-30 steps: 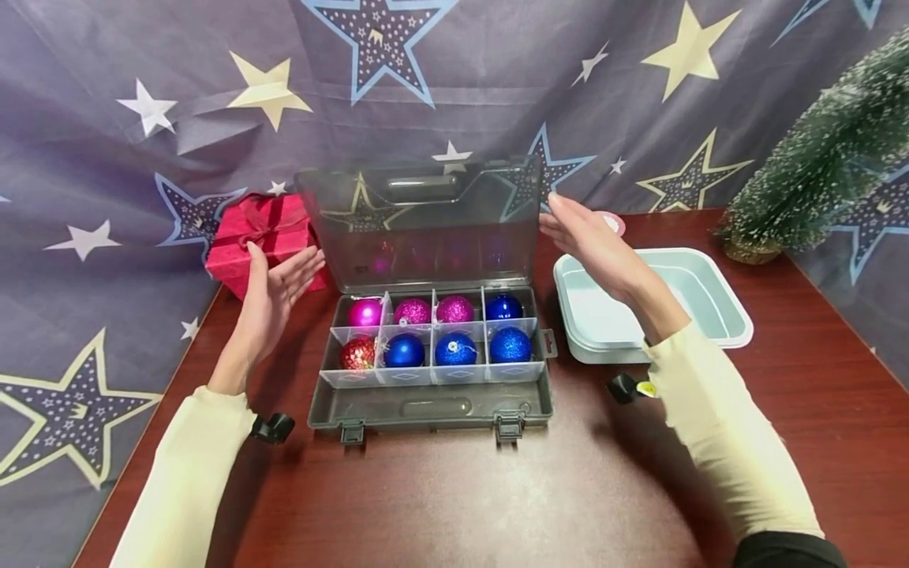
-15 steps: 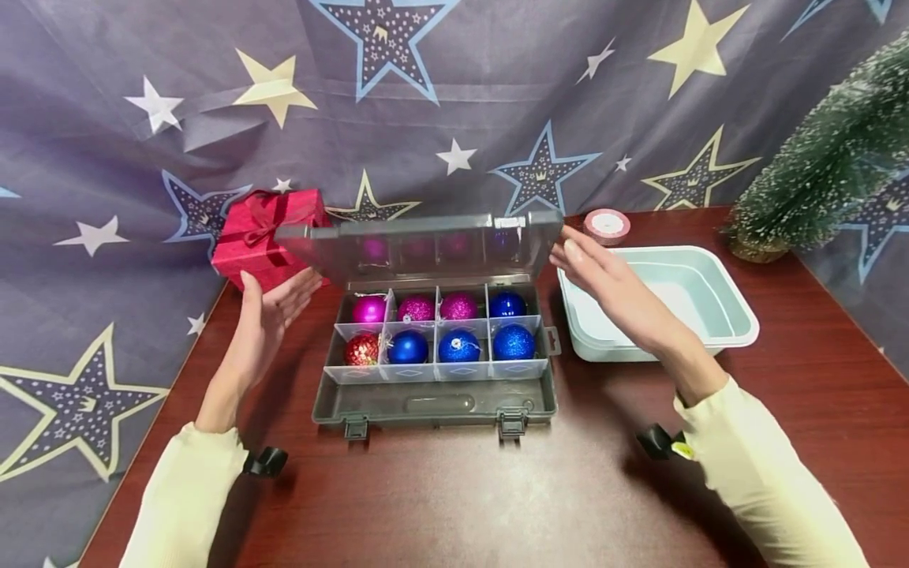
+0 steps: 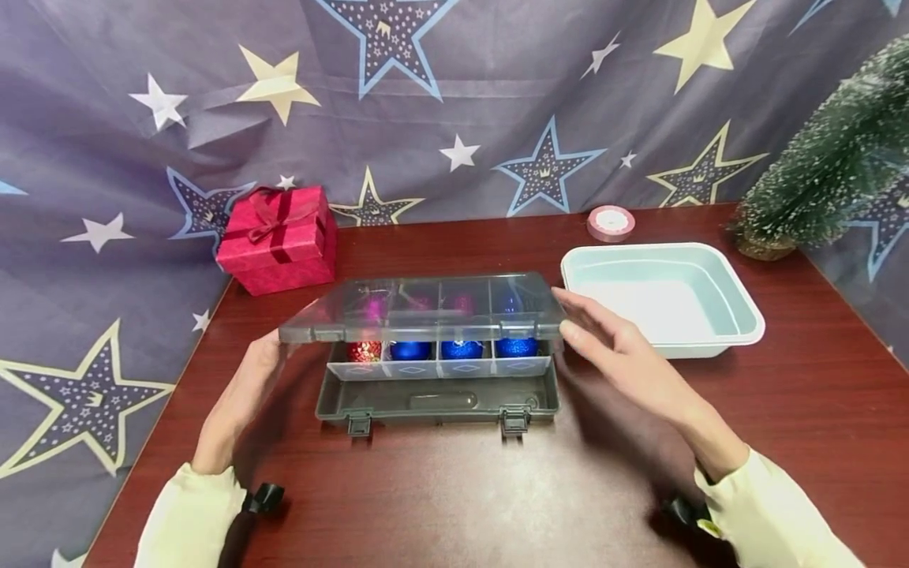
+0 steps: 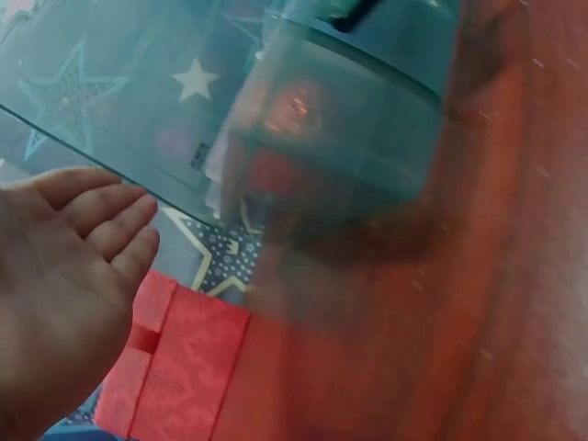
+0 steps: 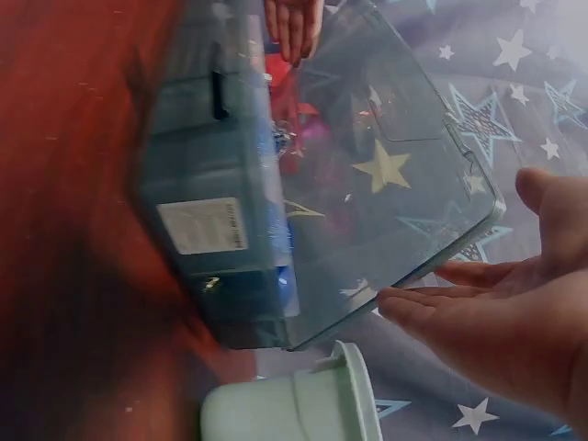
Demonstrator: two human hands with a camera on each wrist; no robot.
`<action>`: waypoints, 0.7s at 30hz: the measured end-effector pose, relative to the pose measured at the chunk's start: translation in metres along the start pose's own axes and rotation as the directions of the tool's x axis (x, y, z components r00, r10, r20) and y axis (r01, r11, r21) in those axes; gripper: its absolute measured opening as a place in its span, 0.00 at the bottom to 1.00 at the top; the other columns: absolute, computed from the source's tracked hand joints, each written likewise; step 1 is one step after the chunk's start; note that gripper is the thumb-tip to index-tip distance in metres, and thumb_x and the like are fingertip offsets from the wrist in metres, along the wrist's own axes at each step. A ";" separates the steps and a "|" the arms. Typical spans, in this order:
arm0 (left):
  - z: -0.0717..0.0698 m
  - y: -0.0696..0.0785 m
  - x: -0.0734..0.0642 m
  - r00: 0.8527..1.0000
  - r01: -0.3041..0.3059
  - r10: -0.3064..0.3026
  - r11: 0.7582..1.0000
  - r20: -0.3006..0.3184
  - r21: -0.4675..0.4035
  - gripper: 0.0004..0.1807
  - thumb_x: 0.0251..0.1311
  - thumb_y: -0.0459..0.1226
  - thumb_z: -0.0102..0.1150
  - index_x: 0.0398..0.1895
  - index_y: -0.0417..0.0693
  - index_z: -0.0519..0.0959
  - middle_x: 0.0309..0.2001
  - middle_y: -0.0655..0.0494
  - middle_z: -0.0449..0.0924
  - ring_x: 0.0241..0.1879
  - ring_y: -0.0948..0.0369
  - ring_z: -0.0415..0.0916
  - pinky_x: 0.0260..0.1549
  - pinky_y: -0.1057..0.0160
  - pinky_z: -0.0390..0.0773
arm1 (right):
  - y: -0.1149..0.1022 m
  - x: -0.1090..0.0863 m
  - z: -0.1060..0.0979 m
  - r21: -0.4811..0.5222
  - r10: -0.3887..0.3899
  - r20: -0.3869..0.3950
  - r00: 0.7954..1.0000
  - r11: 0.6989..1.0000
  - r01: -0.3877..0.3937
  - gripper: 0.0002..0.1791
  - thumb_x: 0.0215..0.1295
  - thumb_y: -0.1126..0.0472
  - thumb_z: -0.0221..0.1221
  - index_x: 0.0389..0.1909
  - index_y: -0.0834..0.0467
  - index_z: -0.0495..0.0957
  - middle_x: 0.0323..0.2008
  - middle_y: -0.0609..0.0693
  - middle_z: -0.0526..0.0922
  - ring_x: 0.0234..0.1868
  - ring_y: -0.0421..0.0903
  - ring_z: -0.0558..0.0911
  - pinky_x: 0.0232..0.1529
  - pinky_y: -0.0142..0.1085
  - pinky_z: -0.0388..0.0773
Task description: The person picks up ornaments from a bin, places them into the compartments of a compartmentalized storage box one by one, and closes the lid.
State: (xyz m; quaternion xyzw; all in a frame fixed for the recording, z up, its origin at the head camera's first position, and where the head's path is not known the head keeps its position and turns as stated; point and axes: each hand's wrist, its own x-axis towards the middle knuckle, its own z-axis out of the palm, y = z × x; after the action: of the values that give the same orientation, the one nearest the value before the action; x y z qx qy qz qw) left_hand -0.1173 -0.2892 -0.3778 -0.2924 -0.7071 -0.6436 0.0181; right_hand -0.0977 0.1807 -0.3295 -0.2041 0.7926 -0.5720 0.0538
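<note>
A grey see-through case [image 3: 440, 406] sits on the table with its lid [image 3: 426, 325] tilted partway down over the divided tray [image 3: 443, 369]. Shiny ball ornaments fill the compartments: a red one [image 3: 364, 352] and blue ones [image 3: 410, 351] show at the front, pink and blue ones through the lid. My left hand [image 3: 245, 394] is at the lid's left edge, its fingertips partly hidden behind it. At the right edge is my right hand [image 3: 628, 367], thumb near the front corner. Both wrist views show straight fingers, the left hand [image 4: 73, 248] and right hand [image 5: 514, 317] close beside the lid.
A red gift box [image 3: 277, 241] with a bow stands at the back left. To the case's right is a pale green tub [image 3: 742, 312], with a pink ribbon roll [image 3: 611, 224] behind it. A small frosted tree [image 3: 817, 173] stands far right, before a star-patterned cloth [image 3: 497, 71].
The lid has swung from upright down toward the front, over the ornaments. Both hands have come forward and down along its sides.
</note>
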 end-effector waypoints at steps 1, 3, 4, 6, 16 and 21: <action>0.000 -0.001 -0.002 1.000 -0.006 0.005 0.999 0.006 0.031 0.30 0.82 0.53 0.41 0.74 0.45 0.71 0.70 0.54 0.74 0.70 0.64 0.67 0.69 0.70 0.59 | 0.002 -0.002 0.002 0.001 -0.002 0.000 1.000 1.000 0.002 0.29 0.83 0.58 0.51 0.78 0.62 0.61 0.76 0.58 0.64 0.76 0.54 0.62 0.67 0.22 0.60; 0.000 -0.002 -0.006 1.000 0.008 -0.009 0.994 0.013 0.109 0.34 0.80 0.53 0.44 0.77 0.40 0.65 0.73 0.47 0.69 0.72 0.60 0.65 0.69 0.69 0.59 | 0.006 -0.006 0.007 0.009 0.003 -0.001 1.000 1.000 -0.003 0.30 0.81 0.59 0.54 0.78 0.62 0.62 0.77 0.57 0.63 0.77 0.53 0.61 0.68 0.23 0.60; 0.000 -0.003 -0.007 0.999 0.027 -0.029 0.989 0.012 0.145 0.35 0.80 0.53 0.45 0.78 0.40 0.63 0.74 0.46 0.67 0.73 0.60 0.63 0.69 0.69 0.58 | 0.008 -0.008 0.010 0.012 0.004 -0.003 1.000 1.000 -0.004 0.30 0.81 0.59 0.55 0.78 0.63 0.62 0.77 0.57 0.63 0.77 0.53 0.61 0.68 0.24 0.60; 0.001 -0.003 -0.010 0.997 0.072 -0.076 0.978 0.010 0.194 0.34 0.79 0.50 0.45 0.80 0.41 0.61 0.77 0.44 0.63 0.75 0.59 0.61 0.70 0.70 0.58 | 0.012 -0.012 0.014 0.008 0.002 -0.011 1.000 1.000 -0.002 0.31 0.79 0.60 0.57 0.77 0.64 0.63 0.77 0.59 0.62 0.77 0.52 0.61 0.68 0.25 0.60; 0.003 -0.006 -0.028 0.987 0.157 -0.160 0.966 -0.004 0.206 0.36 0.69 0.28 0.58 0.80 0.42 0.62 0.75 0.45 0.67 0.67 0.62 0.71 0.61 0.71 0.71 | 0.029 -0.029 0.025 -0.240 -0.101 -0.034 0.994 0.967 0.090 0.29 0.73 0.62 0.64 0.72 0.62 0.72 0.77 0.59 0.62 0.76 0.58 0.61 0.68 0.22 0.56; 0.005 -0.005 -0.037 0.979 0.203 -0.202 0.935 -0.034 0.290 0.41 0.62 0.23 0.64 0.79 0.47 0.65 0.74 0.50 0.69 0.69 0.66 0.69 0.61 0.73 0.69 | 0.037 -0.034 0.028 -0.340 -0.120 -0.005 0.993 0.934 0.111 0.31 0.73 0.59 0.65 0.74 0.60 0.71 0.78 0.57 0.60 0.74 0.58 0.65 0.68 0.24 0.55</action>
State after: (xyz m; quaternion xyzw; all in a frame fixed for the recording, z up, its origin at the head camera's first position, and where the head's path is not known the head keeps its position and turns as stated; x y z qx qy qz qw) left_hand -0.0868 -0.2991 -0.3978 -0.2111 -0.8206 -0.5311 -0.0041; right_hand -0.0677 0.1790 -0.3784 -0.2492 0.8665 -0.4318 -0.0259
